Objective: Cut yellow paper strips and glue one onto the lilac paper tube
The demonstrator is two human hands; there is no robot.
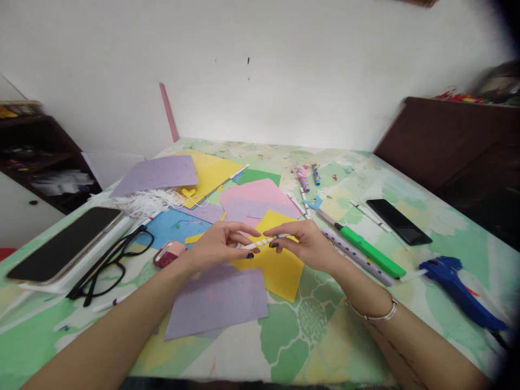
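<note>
Both my hands hold one thin white pen-like stick (263, 242) with slanting yellow bands, roughly level above the table. My left hand (221, 242) pinches its left end between thumb and fingers. At the other end, near a blue band, the fingers of my right hand (306, 244) are closed on it. Directly below lies a yellow paper sheet (280, 279). A purple sheet (219, 300) is nearer to me, and pink paper (255, 192) lies beyond the hands. Whether the yellow bands are a separate strip is too small to tell.
To the right lie a green cutter (371, 252), a dotted purple rod (353, 254), a black phone (398, 221) and a blue glue gun (461, 290). On the left are eyeglasses (117, 262), another phone (67, 244), white string (148, 203) and a dark red item (168, 254).
</note>
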